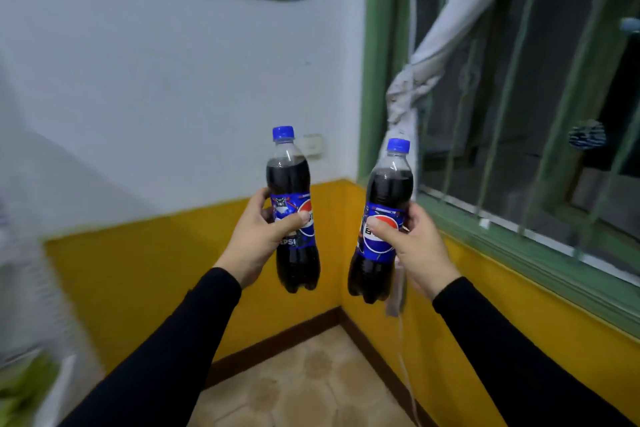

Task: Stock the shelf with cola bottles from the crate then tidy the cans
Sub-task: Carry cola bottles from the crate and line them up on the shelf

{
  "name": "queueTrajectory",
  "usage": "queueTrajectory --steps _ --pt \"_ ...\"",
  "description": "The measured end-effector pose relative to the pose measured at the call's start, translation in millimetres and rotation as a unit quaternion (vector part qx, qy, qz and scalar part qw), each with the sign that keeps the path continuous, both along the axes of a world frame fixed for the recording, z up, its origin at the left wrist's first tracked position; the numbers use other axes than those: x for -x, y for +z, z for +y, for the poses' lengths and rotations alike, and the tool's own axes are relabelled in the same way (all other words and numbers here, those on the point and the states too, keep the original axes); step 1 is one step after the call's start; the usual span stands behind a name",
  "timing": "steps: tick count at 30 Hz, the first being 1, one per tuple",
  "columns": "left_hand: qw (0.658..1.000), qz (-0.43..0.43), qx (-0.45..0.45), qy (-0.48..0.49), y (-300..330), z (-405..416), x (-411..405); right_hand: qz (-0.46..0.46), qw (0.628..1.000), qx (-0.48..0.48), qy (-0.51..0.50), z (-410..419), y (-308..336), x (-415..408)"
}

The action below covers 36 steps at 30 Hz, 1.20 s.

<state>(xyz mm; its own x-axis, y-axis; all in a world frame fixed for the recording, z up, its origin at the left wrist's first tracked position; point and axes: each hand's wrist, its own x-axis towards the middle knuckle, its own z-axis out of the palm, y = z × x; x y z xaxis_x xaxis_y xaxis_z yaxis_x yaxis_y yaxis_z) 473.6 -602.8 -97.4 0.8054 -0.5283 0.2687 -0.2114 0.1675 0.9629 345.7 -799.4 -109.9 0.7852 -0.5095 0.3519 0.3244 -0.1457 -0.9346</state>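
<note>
Both arms, in black sleeves, are stretched forward and raised. The left hand (254,236) is curled around a cola bottle (294,211), thumb across its label. The right hand (420,246) grips another cola bottle (381,218) likewise.

The hands, left (258,239) and right (420,246), each grip an upright cola bottle, left bottle (292,208) and right bottle (382,222), apart with open air between them. At 12 o'clock the white and yellow wall (173,80) closes the corner. At 2 o'clock stand the barred window (519,97), its knotted curtain (415,80) just behind the right bottle, and the green sill (540,253). Tiled floor (304,385) lies open at 6 o'clock. A blurred white shape (31,253) fills 9 o'clock.
</note>
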Motion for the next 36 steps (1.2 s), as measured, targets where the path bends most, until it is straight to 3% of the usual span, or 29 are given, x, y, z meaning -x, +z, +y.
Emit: queueTrajectory --steps 11,23,36 --pt "0.971 -0.016 0.008 0.239 21 269 15 -0.014 0.974 0.044 0.223 228 32 -77" --pt "0.926 -0.032 -0.003 0.375 29 566 0 -0.018 0.948 0.037 0.316 524 29 -152" --pt "0.907 -0.023 -0.039 0.418 3 690 -98 0.003 0.941 0.046 0.335 659 9 -258"
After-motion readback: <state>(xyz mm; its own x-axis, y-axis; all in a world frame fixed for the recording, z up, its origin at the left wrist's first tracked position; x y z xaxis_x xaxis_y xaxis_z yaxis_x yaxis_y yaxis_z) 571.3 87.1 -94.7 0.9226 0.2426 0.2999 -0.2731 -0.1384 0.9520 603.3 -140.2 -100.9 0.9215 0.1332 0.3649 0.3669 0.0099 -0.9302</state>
